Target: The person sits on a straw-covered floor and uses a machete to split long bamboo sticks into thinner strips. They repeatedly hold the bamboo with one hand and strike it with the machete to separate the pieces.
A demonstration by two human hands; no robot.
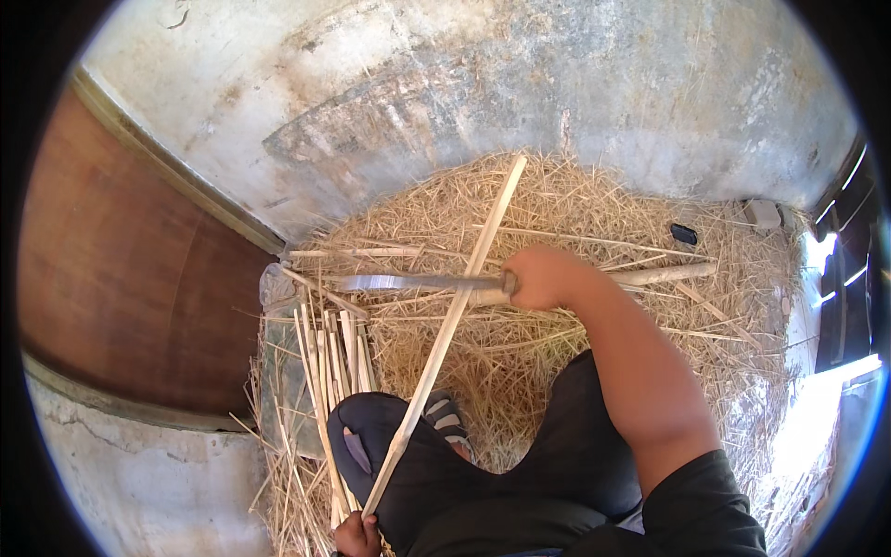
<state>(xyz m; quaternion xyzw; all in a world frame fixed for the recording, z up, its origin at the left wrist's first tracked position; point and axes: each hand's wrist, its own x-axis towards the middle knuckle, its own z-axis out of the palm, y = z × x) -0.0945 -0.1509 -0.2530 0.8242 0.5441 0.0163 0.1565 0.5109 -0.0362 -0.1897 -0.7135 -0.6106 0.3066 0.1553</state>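
A long pale strip of split bamboo or wood (432, 367) slants from the lower left up toward the wall. My left hand (358, 536), at the lower edge, is closed round its near end. Near the middle, my right hand (543, 277) grips the handle of a long-bladed chopping knife (399, 281). Its blade points left and crosses the strip; whether the two touch I cannot tell. Under them a pale pole (664, 274) lies crosswise on the straw. By my left knee stands a bundle of similar split sticks (334, 357).
Loose straw (613, 190) covers the floor up to a stained plaster wall (668, 102). At left is a brown door panel (130, 269) in a wooden frame. A small black object (684, 233) and a grey block (763, 214) lie at the far right. My sandalled foot (449, 422) is below the strip.
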